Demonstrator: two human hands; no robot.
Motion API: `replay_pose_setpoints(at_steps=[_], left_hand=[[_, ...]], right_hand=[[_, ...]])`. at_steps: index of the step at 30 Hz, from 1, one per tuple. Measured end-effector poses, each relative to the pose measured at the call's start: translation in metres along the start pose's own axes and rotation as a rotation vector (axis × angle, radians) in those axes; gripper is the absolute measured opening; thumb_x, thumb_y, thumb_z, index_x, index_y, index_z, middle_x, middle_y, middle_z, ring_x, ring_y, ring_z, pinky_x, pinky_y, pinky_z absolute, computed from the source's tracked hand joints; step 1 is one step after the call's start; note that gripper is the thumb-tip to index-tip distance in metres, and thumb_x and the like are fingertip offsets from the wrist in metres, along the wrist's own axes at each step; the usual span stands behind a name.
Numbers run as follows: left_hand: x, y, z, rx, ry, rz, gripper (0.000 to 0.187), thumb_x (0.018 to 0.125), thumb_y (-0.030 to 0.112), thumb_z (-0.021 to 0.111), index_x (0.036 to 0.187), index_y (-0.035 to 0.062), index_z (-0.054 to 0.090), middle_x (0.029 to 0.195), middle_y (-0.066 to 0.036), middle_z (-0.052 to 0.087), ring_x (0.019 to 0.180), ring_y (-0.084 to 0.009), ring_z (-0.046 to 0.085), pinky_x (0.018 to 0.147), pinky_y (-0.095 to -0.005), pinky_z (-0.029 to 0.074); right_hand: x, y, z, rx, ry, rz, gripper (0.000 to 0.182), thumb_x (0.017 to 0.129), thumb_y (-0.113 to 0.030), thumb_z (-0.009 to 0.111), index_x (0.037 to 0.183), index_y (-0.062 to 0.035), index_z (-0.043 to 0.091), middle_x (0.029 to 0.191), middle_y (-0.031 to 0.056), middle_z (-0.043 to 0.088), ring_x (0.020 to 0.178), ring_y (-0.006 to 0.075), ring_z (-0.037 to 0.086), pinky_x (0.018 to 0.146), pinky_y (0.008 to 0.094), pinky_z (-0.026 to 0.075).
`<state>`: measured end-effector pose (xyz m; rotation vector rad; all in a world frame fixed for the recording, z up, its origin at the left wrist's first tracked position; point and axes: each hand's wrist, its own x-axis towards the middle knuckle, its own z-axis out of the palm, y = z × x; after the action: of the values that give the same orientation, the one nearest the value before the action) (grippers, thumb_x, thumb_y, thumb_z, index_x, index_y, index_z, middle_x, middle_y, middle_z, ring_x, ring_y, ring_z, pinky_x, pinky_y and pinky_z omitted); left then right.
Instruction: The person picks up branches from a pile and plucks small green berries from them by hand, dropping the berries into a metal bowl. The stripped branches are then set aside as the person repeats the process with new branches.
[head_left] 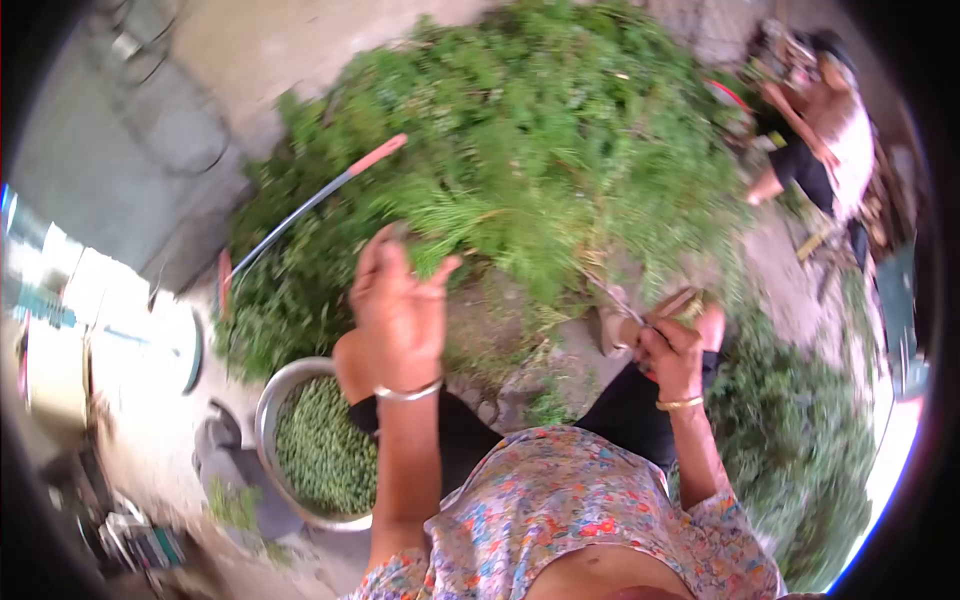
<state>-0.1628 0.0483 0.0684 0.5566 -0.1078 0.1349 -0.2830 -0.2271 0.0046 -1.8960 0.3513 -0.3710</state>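
Observation:
My left hand is raised over the near edge of a big heap of leafy green plants, its fingers apart beside some feathery leaves. Closed round a plant stem, my right hand is above my right knee. The feathery branch on that stem spreads to the left over the heap and is blurred. At my left knee stands a round metal basin holding many small green pods.
A long-handled tool with a pink grip lies across the heap's left side. Another person sits at the upper right. More green plants lie at my right. A grey object is beside the basin.

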Motion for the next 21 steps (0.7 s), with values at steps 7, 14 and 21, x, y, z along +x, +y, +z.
replay_pose_setpoints(at_steps=[7, 14, 21], left_hand=[[0.006, -0.002, -0.068, 0.15, 0.198, -0.363, 0.015, 0.083, 0.014, 0.061, 0.094, 0.0037, 0.059, 0.089, -0.017, 0.064, 0.081, -0.0278, 0.062, 0.066, -0.0363, 0.052], [0.001, -0.029, -0.134, 0.037, 0.293, -0.633, 0.01, 0.084, 0.011, 0.059, 0.083, 0.0015, 0.058, 0.08, -0.012, 0.062, 0.075, -0.0258, 0.061, 0.057, -0.03, 0.051], [-0.026, -0.039, -0.165, 0.125, 0.583, -0.617, 0.008, 0.08, 0.007, 0.062, 0.079, 0.0013, 0.057, 0.076, -0.012, 0.062, 0.07, -0.0259, 0.06, 0.055, -0.0325, 0.049]], right_hand=[[0.016, -0.028, -0.033, -0.105, 0.074, -0.096, 0.016, 0.08, -0.001, 0.054, 0.065, 0.0043, 0.054, 0.054, 0.0054, 0.054, 0.049, 0.0111, 0.051, 0.047, 0.0258, 0.039], [0.025, 0.022, -0.227, -0.544, 0.717, 0.453, 0.017, 0.077, -0.007, 0.056, 0.091, -0.0018, 0.066, 0.073, 0.0058, 0.064, 0.066, 0.0178, 0.058, 0.059, 0.0293, 0.047], [-0.121, 0.106, -0.543, -0.194, 1.373, 0.536, 0.027, 0.082, -0.015, 0.056, 0.104, 0.0011, 0.057, 0.097, 0.015, 0.061, 0.087, 0.0238, 0.06, 0.076, 0.0327, 0.049]])
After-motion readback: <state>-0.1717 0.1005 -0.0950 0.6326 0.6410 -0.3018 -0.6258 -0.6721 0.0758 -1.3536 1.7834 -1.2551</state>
